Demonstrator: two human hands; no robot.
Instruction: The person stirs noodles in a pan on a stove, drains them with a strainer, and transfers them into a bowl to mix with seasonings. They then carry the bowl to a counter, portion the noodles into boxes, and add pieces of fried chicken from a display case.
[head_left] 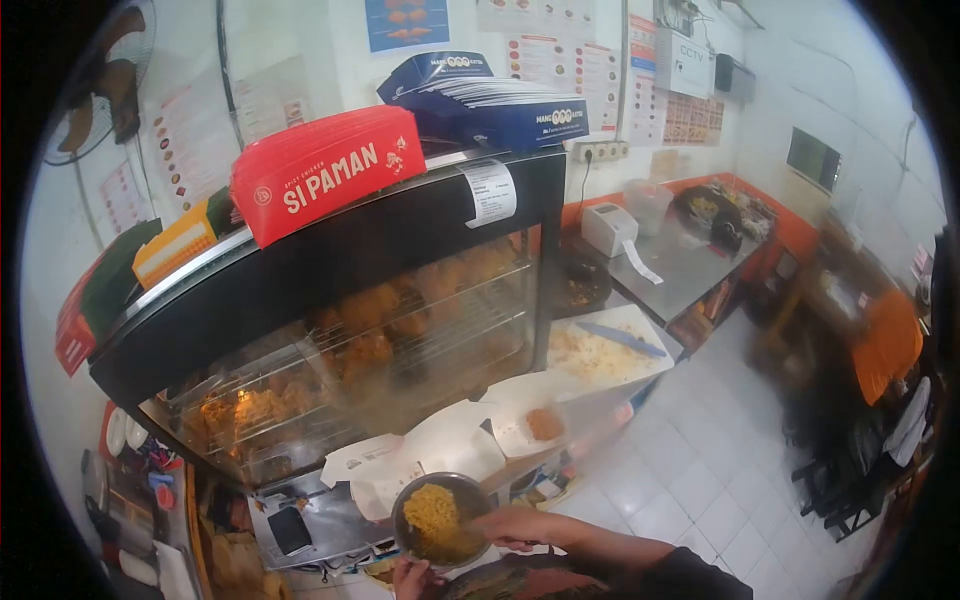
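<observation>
A round metal bowl (408, 535) of yellow food (432, 512), which looks like noodles or rice, is at the bottom centre. My left hand (413, 578) grips its near-left rim. At the bowl's right edge my right hand (512, 527) is closed, its fingers curled; whatever it holds is blurred and too small to name. Just beyond the bowl stand opened white paper boxes (450, 445). In the right-hand box (512, 400) lies a reddish-brown piece of food (545, 424).
A glass-fronted warmer (330, 270) with fried chicken on racks rises behind the boxes. Folded cartons (330, 175) are stacked on top. A blue knife (620, 338) lies on a white cutting board (590, 365) to the right. A label printer (610, 230) sits on a metal table (690, 285).
</observation>
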